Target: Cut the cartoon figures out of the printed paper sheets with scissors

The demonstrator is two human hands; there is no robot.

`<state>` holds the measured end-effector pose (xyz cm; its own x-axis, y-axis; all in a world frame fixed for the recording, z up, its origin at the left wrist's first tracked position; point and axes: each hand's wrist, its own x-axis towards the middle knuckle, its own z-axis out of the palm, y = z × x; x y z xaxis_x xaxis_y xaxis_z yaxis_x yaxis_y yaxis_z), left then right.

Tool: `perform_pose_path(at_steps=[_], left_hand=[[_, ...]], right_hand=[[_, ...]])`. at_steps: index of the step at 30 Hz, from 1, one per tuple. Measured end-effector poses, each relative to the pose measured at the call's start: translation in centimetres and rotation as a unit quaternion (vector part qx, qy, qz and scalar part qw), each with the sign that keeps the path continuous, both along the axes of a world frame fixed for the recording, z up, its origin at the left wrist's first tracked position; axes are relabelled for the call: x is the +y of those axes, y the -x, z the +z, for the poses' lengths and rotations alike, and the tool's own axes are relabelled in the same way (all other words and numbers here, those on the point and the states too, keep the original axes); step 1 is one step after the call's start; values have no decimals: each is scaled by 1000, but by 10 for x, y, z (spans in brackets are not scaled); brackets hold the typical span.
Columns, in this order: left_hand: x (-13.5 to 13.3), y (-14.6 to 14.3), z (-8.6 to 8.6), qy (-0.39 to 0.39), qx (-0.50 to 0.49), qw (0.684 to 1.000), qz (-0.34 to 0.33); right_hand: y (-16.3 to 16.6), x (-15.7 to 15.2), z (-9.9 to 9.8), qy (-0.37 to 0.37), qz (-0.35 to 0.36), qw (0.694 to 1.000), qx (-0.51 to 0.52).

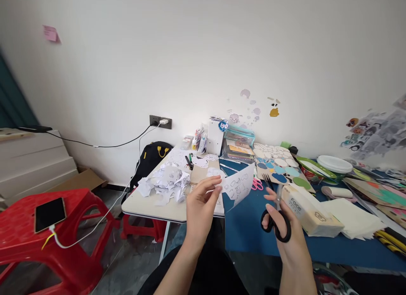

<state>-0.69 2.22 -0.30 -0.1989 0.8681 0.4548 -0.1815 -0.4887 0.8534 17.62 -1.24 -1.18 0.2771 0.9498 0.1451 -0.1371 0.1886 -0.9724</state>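
My left hand (203, 206) pinches the left edge of a white paper sheet (238, 186) printed with small outline drawings. The sheet is tilted up above the tables, and its lower edge is cut unevenly. In my right hand (287, 223) is a pair of black-handled scissors (284, 231), with fingers through the loops and the blades pointing up and away. The scissors are apart from the paper. Beyond the sheet, pink-handled scissors (257, 184) lie on the blue table. A heap of white paper scraps (168, 181) lies on the cream table to the left.
A tissue pack (312, 210) and a stack of tissues (352, 217) sit right of my right hand. Cut-out sheets (282, 164), a clear pouch (237, 145) and bowls (334, 164) stand farther back. A red stool (79, 206) bears a charging phone (50, 214).
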Motion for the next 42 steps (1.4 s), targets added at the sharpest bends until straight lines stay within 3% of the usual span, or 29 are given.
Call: perform_pose_path(at_steps=[3, 10, 15, 19, 28, 32, 42], left_hand=[[2, 2, -8, 46, -32, 998, -20], [0, 10, -17, 123, -80, 987, -61], [-7, 16, -15, 177, -45, 977, -108], [-14, 18, -10, 164, 3, 980, -115], [-19, 16, -7, 145, 110, 957, -228], [-19, 12, -11, 165, 117, 957, -207], [-21, 8, -12, 125, 125, 968, -177]], right_hand=[[-7, 16, -2, -12, 90, 996, 8], [-10, 45, -6, 15, 214, 976, -39], [-20, 46, 15, 25, 166, 979, -119], [-25, 42, 35, 18, 173, 965, -194], [-11, 50, 72, 5, 230, 899, -373], [-5, 55, 76, -26, 229, 896, -378], [-2, 53, 74, -35, 226, 898, -375]])
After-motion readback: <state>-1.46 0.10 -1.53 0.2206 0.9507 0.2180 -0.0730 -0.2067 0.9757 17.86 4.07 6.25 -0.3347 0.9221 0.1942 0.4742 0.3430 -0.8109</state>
